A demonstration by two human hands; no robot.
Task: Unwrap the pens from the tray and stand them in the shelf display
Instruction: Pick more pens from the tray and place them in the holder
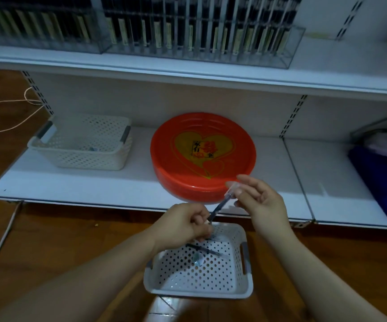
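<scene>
A dark pen (pixel 219 206) in a clear plastic sleeve (pixel 231 190) is held slanted above a white perforated basket (pixel 236 291) on the floor. My left hand (pixel 183 225) pinches the pen's lower end. My right hand (pixel 261 201) pinches the sleeve's upper end between thumb and fingers. One more dark pen (pixel 203 249) and a scrap of clear wrap (pixel 198 261) lie in the basket. A round red tray (pixel 181 182) with a yellow heart print rests on the lower shelf. Clear acrylic display racks (pixel 201 31) full of dark pens stand on the upper shelf.
A second white perforated basket (pixel 81 141) stands on the lower shelf (pixel 118 187) left of the red tray. A blue object (pixel 380 180) sits at the far right. Cables (pixel 4 117) run over the wooden floor at the left.
</scene>
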